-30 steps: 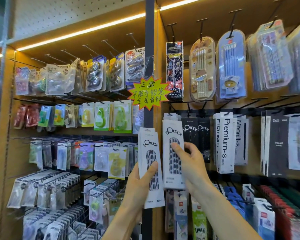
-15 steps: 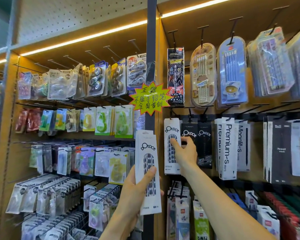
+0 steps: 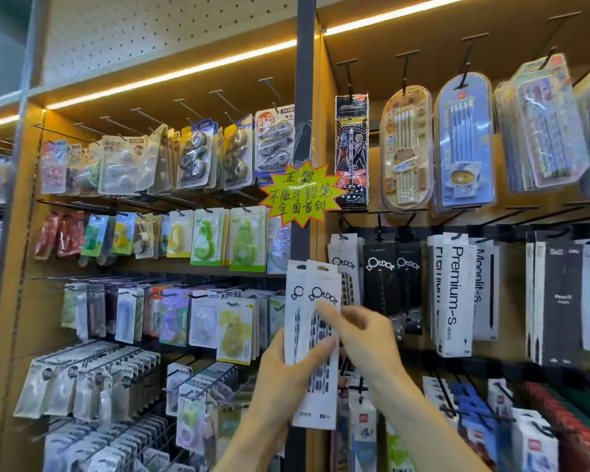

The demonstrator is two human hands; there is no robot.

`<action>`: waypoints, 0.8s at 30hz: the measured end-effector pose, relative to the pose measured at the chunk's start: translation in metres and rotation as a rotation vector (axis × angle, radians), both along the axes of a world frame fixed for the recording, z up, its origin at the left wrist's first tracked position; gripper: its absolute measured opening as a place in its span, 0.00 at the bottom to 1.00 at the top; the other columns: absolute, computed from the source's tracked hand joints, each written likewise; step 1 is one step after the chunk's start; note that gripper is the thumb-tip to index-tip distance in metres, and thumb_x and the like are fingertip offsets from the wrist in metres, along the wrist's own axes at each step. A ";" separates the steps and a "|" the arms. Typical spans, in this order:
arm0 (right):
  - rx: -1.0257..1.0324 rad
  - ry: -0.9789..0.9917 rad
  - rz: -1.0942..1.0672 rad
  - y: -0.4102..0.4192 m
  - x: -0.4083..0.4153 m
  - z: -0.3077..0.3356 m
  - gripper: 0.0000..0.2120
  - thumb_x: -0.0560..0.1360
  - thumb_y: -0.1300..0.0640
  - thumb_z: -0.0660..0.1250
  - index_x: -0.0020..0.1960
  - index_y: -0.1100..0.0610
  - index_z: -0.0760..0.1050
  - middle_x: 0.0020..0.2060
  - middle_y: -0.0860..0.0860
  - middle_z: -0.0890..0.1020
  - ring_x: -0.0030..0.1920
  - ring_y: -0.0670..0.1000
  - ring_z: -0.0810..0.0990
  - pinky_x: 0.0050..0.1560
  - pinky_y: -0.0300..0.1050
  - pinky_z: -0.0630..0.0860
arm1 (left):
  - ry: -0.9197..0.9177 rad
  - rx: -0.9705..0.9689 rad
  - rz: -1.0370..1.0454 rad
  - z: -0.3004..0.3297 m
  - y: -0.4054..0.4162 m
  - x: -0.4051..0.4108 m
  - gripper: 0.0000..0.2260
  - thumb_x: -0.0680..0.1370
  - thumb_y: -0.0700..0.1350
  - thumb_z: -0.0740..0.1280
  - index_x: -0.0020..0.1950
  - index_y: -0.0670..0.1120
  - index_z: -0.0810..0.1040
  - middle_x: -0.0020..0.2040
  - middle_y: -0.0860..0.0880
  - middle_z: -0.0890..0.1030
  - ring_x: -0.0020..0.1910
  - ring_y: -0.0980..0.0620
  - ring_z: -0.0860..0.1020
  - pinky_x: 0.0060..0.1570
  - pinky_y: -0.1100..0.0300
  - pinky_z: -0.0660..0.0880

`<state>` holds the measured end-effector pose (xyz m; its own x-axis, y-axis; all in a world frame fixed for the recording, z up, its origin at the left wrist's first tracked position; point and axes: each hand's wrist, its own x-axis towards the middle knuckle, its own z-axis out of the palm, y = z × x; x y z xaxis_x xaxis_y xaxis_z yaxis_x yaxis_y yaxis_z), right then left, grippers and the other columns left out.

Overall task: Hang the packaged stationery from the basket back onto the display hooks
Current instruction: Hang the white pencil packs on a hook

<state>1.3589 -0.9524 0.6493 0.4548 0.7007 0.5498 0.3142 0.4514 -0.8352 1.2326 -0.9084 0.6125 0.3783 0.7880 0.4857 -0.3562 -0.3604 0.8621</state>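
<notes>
Two white DotDot pencil packs [image 3: 315, 335] stand upright, fanned one behind the other, in front of the dark shelf post. My left hand [image 3: 286, 376] grips them from below, thumb across the front pack. My right hand [image 3: 361, 338] pinches the front pack's right edge near the logo. Just behind and to the right, another white DotDot pack [image 3: 344, 264] hangs on a display hook [image 3: 342, 221], beside black DotDot packs [image 3: 390, 274]. The basket is out of view.
A yellow starburst sign [image 3: 300, 195] sticks to the dark post [image 3: 305, 80]. Correction-tape blister packs [image 3: 205, 233] fill the left bay on protruding hooks. White Premium-s boxes [image 3: 455, 294] and pencil blister packs [image 3: 407, 148] hang to the right. More packs crowd the lower rows.
My right hand left the white pack hanging on its hook and came back down-left to the packs in my left hand. The left hand rose slightly; a second pack now shows behind the front one.
</notes>
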 end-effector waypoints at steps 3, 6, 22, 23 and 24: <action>-0.024 0.041 0.098 -0.003 -0.005 -0.007 0.07 0.77 0.50 0.74 0.54 0.51 0.84 0.46 0.47 0.89 0.46 0.48 0.88 0.50 0.52 0.86 | 0.007 0.019 0.037 0.000 0.000 0.009 0.20 0.74 0.52 0.77 0.65 0.58 0.79 0.53 0.57 0.88 0.50 0.56 0.87 0.46 0.60 0.84; 0.093 0.125 0.042 0.003 0.005 0.006 0.07 0.79 0.53 0.71 0.56 0.51 0.81 0.47 0.49 0.89 0.46 0.50 0.88 0.49 0.53 0.85 | -0.035 0.003 0.048 0.003 -0.001 0.010 0.17 0.77 0.54 0.74 0.64 0.56 0.80 0.52 0.57 0.88 0.50 0.57 0.87 0.49 0.58 0.83; 0.009 0.092 -0.053 0.075 0.040 0.062 0.07 0.80 0.50 0.70 0.50 0.54 0.81 0.45 0.55 0.88 0.46 0.58 0.87 0.53 0.62 0.84 | -0.072 -0.033 0.100 -0.002 0.006 -0.014 0.04 0.83 0.39 0.63 0.55 0.45 0.76 0.43 0.40 0.83 0.33 0.40 0.82 0.37 0.45 0.81; -0.012 0.116 -0.056 0.079 0.042 0.064 0.08 0.80 0.50 0.70 0.50 0.54 0.81 0.45 0.56 0.88 0.46 0.58 0.88 0.52 0.61 0.84 | -0.069 -0.029 0.096 -0.001 0.005 -0.014 0.04 0.83 0.39 0.63 0.55 0.45 0.77 0.43 0.41 0.83 0.33 0.40 0.82 0.39 0.44 0.82; -0.040 0.144 -0.066 0.081 0.044 0.066 0.09 0.79 0.49 0.71 0.50 0.56 0.81 0.44 0.56 0.88 0.45 0.58 0.88 0.52 0.62 0.84 | -0.063 -0.023 0.092 -0.001 0.004 -0.014 0.05 0.83 0.39 0.64 0.56 0.46 0.77 0.43 0.42 0.84 0.34 0.40 0.83 0.39 0.44 0.82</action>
